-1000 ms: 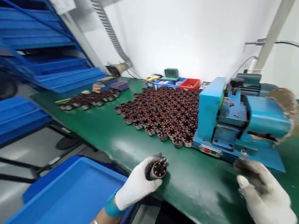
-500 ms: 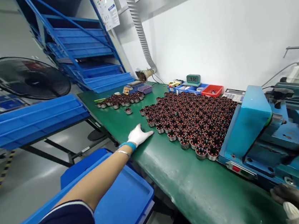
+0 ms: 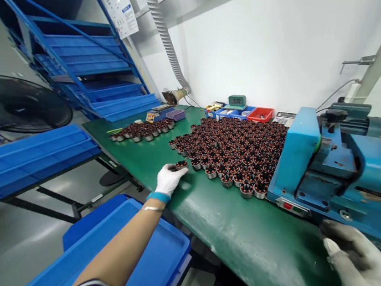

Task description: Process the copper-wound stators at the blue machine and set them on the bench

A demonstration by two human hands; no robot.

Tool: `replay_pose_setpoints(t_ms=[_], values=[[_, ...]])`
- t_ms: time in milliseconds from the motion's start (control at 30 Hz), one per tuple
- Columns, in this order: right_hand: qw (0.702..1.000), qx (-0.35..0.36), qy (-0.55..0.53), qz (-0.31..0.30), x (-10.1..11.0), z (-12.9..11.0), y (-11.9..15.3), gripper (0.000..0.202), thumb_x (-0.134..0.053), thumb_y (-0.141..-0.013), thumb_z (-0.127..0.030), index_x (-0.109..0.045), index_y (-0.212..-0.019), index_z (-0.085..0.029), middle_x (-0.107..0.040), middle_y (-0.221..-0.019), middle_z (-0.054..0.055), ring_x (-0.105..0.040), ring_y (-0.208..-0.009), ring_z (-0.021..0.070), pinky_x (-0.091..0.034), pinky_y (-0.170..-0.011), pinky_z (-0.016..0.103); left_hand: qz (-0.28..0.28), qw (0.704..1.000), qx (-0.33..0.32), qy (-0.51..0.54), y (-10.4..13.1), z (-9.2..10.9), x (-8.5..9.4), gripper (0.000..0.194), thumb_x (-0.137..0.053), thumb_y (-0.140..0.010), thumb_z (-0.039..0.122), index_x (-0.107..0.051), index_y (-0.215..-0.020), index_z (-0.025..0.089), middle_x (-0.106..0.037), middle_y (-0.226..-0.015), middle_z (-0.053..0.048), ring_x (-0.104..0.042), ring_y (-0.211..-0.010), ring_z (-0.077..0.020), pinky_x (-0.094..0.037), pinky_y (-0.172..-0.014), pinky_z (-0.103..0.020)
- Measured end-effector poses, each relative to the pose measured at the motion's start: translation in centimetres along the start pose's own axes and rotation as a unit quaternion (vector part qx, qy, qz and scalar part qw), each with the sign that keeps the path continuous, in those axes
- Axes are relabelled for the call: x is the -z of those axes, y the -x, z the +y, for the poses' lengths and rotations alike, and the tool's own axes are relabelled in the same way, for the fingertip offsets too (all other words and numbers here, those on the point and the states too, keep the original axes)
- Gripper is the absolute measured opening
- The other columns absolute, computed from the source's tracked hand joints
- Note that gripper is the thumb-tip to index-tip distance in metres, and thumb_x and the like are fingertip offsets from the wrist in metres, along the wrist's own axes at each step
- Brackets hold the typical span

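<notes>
My left hand [image 3: 169, 178], in a white glove, is closed on a small motor stator [image 3: 181, 164] with a metal ring and dark, copper-coloured windings. It holds the stator by the sides, just above the green bench, left of a large group of similar stators [image 3: 235, 143] packed together upright. At the lower right, my right hand [image 3: 358, 261] wears a white glove with dirty grey fingers. Its fingers are loosely bent, the thumb apart from them, and nothing shows between them. It is close to the front base of the blue machine [image 3: 297, 159].
A smaller group of stators [image 3: 143, 131] stands at the bench's left end. Behind are a red bin [image 3: 260, 114], blue bins and a clock [image 3: 237, 101]. A blue tray [image 3: 161, 250] sits below the front edge. A fan [image 3: 19, 105] and blue racks stand left.
My left hand has closed on a stator; the lone one between the two groups is gone from its place. My right hand has come further into view. The whole view has shifted.
</notes>
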State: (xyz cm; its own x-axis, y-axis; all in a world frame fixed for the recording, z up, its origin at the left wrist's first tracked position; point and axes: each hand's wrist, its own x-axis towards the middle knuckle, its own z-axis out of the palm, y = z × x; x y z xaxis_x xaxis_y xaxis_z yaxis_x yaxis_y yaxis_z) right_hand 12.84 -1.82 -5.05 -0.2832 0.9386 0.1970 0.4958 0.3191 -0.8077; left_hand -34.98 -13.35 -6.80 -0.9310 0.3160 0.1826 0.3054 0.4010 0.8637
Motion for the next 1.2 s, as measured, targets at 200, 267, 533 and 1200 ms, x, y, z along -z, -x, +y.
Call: replay_pose_setpoints(t_ms=[200,267,533,1200], values=[[0.98,0.008,-0.041,-0.195,-1.4,-3.5,1.3,0.044,-0.066,-0.072,-0.033,-0.06,-0.116,-0.028,-0.066,-0.114,0.005,-0.067,-0.097,0.0238,-0.057,-0.084,0.036,-0.231,0.956,-0.053,0.173,16.5,6.3,-2.5,0.07,-0.079,-0.055,0.039,-0.055,-0.116,0.015,-0.071,-0.098,-0.009,-0.069,-0.088,-0.0236,-0.055,-0.085,-0.038],[0.976,0.003,-0.066,-0.206,-1.5,-4.5,1.8,0.064,-0.069,-0.066,-0.026,-0.053,-0.127,-0.029,-0.066,-0.115,0.005,-0.066,-0.101,0.0245,-0.055,-0.087,0.038,-0.329,0.917,-0.102,0.202,21.4,9.8,-4.4,0.058,-0.08,-0.055,0.03,-0.059,-0.108,0.017,-0.07,-0.099,-0.008,-0.068,-0.09,-0.0235,-0.055,-0.085,-0.037],[0.969,-0.06,-0.236,0.045,1.0,-3.3,-0.7,0.059,-0.067,-0.068,-0.03,-0.054,-0.124,-0.016,-0.065,-0.114,0.01,-0.064,-0.1,0.0253,-0.053,-0.091,0.04,-0.394,0.843,-0.284,0.23,28.3,19.1,-13.6,0.043,-0.078,-0.059,0.02,-0.06,-0.098,0.017,-0.068,-0.097,-0.008,-0.065,-0.091,-0.0225,-0.053,-0.086,-0.038],[0.94,-0.037,-0.311,0.135,3.5,-4.0,-3.1,0.036,-0.063,-0.075,-0.032,-0.061,-0.106,-0.015,-0.07,-0.089,0.005,-0.064,-0.082,0.0193,-0.054,-0.079,0.032,-0.363,0.855,-0.286,0.234,29.6,23.5,-15.8,0.039,-0.08,-0.058,0.024,-0.063,-0.094,0.018,-0.072,-0.093,-0.005,-0.068,-0.087,-0.0226,-0.055,-0.082,-0.035]])
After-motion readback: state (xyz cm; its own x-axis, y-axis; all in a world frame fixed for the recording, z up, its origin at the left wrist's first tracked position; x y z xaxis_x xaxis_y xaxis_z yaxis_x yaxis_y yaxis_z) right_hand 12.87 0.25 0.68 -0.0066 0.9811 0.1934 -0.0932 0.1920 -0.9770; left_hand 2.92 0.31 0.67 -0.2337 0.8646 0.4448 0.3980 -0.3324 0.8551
